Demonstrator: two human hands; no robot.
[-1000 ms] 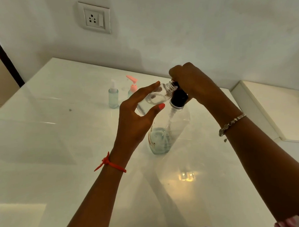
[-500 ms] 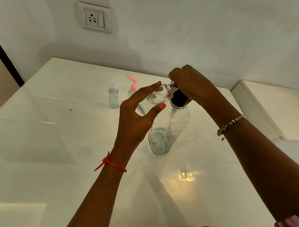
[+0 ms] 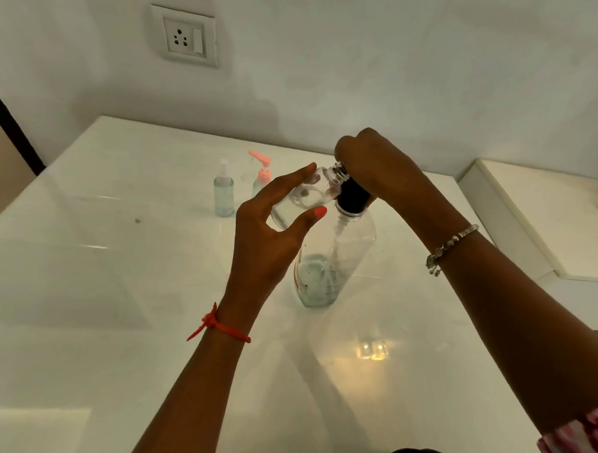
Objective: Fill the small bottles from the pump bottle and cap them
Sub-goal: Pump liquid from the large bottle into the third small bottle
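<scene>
White glossy table, wall socket above it, white ledge at right, dark frame at left.

L hand is raised, thumb & long fingers pinch small bottle. R hand is curled over pump, wrist bent down. Both forearms stretched fwd.

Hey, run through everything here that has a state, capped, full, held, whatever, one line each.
Large clear pump bottle with black collar: standing, liquid low, right hand grips its pump head.
Small clear bottle: uncapped, tilted, mouth at the pump, left hand holds it.
Small spray bottle of pale blue liquid: upright, capped, filled.
Small bottle with pink pump top: upright, closed, partly hidden.
</scene>
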